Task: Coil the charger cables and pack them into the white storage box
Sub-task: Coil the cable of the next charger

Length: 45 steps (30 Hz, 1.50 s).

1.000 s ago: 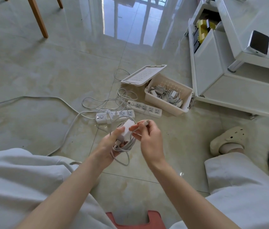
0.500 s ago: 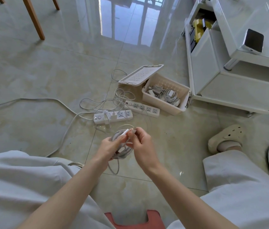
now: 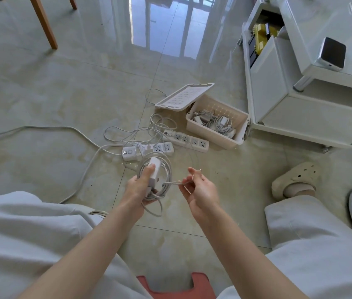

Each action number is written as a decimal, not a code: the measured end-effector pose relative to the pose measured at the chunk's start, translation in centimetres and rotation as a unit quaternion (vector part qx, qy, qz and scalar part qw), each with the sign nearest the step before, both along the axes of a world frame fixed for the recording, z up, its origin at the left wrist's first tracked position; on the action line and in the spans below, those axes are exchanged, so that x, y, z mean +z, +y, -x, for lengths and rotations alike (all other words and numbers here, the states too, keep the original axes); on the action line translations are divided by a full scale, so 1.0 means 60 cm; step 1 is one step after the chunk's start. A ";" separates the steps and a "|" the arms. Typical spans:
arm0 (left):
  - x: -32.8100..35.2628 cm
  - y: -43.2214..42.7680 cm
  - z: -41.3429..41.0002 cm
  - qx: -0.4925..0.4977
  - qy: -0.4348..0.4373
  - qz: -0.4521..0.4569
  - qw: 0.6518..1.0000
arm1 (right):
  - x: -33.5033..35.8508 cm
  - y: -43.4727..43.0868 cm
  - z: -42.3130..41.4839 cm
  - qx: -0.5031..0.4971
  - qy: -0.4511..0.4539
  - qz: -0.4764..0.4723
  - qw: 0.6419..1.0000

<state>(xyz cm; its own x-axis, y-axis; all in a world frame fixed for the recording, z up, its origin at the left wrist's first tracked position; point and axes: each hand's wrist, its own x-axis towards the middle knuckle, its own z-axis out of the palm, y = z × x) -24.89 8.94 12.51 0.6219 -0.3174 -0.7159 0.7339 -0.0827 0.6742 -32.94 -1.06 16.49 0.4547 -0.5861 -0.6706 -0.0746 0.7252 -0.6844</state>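
One cable (image 3: pixel 172 183); left hand (image 3: pixel 137 187) holds it.

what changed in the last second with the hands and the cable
The right hand moved off to the right, away from the left hand, pulling the cable end out from the coil. The left hand keeps gripping the charger and coil. The white storage box and power strips lie unchanged.
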 end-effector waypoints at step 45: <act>0.021 -0.001 -0.009 -0.221 -0.088 0.129 0.963 | -0.025 -0.030 0.002 0.310 0.049 0.243 0.918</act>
